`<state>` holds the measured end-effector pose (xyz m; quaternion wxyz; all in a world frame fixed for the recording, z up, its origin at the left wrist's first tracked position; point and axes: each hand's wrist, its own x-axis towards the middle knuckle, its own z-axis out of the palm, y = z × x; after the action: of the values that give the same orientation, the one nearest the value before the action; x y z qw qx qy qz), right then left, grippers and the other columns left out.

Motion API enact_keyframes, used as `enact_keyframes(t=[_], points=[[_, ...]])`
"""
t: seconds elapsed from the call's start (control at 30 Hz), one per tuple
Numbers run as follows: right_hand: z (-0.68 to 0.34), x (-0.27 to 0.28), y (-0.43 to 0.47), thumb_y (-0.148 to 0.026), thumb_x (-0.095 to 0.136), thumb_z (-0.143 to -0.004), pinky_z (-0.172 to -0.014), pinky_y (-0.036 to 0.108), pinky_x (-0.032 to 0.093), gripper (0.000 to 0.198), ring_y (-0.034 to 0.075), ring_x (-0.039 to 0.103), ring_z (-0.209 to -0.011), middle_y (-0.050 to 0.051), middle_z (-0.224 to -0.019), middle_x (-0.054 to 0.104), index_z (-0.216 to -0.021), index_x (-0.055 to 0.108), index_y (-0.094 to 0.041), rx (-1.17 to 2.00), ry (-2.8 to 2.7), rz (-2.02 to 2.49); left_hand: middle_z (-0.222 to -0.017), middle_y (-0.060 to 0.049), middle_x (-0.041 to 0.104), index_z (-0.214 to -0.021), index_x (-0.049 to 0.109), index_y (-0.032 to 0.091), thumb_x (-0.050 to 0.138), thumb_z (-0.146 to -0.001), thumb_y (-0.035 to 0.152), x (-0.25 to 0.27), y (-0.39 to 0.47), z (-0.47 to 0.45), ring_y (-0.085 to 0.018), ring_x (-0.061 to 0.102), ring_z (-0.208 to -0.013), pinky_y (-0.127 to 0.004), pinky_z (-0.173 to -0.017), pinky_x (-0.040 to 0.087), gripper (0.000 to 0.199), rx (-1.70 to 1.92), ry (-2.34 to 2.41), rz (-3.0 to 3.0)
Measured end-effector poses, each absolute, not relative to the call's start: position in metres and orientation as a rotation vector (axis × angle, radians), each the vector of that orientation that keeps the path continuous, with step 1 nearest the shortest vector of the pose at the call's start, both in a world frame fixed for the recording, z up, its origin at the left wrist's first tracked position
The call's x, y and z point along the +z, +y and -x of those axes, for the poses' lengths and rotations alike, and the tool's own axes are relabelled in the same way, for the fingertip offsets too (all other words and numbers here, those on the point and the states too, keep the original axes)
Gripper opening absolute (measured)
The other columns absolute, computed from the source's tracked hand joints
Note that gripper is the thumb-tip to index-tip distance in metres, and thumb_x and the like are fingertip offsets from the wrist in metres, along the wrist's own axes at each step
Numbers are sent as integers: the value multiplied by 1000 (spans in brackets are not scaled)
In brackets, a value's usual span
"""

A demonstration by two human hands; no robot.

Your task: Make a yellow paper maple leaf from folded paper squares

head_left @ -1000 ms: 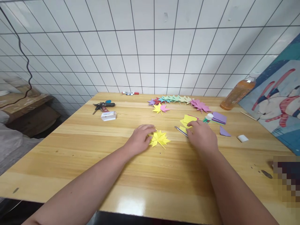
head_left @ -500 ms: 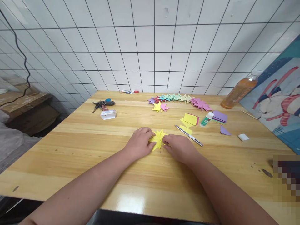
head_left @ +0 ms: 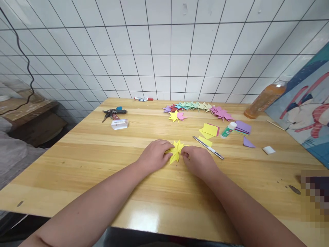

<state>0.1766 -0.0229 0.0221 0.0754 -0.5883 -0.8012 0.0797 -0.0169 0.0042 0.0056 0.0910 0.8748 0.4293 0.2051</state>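
Observation:
A yellow folded-paper leaf (head_left: 176, 151) with pointed tips lies on the wooden table between my two hands. My left hand (head_left: 156, 155) pinches its left side between thumb and fingers. At the right edge, the curled fingers of my right hand (head_left: 197, 158) grip the same paper leaf; the fingertips partly hide that edge. Just beyond my right hand lie a pen (head_left: 208, 147) and a yellow paper piece (head_left: 205, 141). Farther back sits a smaller yellow and pink paper leaf pair (head_left: 177, 116).
A row of coloured paper leaves (head_left: 196, 106) lines the back. To the right are yellow sheets (head_left: 210, 129), a glue stick (head_left: 228, 130), purple sheets (head_left: 243, 127), an eraser (head_left: 268, 150) and a leaning bottle (head_left: 266, 99). Keys (head_left: 113, 113), a small white box (head_left: 119, 124) and markers (head_left: 144, 99) lie left.
The yellow paper leaf has turned slightly between my hands. My right hand's fingers have shifted a little along its right edge. The whole view has moved slightly.

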Motion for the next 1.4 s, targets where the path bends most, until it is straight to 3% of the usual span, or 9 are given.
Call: enact_keyframes(t=[0.6,0.93,1.2,1.4], points=[[-167,22,-29,-22,39,-86,-59,26,31,28,17,58,-74,4,-91,63,-103,60,-27,159,-2474,1884,-95,-5,66,-104,61,21,48,-83,20,10,0,14,-21,58,-93,-35,-82,43,25,501,1186,-2706],[-166,22,-29,-20,40,-84,-52,23,28,17,15,57,-63,2,-81,60,-89,56,-24,66,-2489,1912,-93,-5,66,-103,62,21,49,-82,20,10,2,15,-20,58,-92,-34,-81,44,25,459,1172,-2700],[-161,27,-30,-18,39,-84,-52,24,33,20,17,60,-66,4,-84,58,-92,57,-24,88,-2565,1953,-91,-5,61,-109,61,25,48,-87,32,14,-1,10,-21,56,-90,-34,-79,43,27,437,1166,-2726],[-161,26,-31,-19,38,-86,-55,24,35,22,17,60,-68,5,-84,60,-91,59,-22,128,-2569,1897,-92,-3,60,-102,64,27,44,-89,35,14,-1,8,-20,53,-90,-36,-81,40,26,418,1200,-2762]])
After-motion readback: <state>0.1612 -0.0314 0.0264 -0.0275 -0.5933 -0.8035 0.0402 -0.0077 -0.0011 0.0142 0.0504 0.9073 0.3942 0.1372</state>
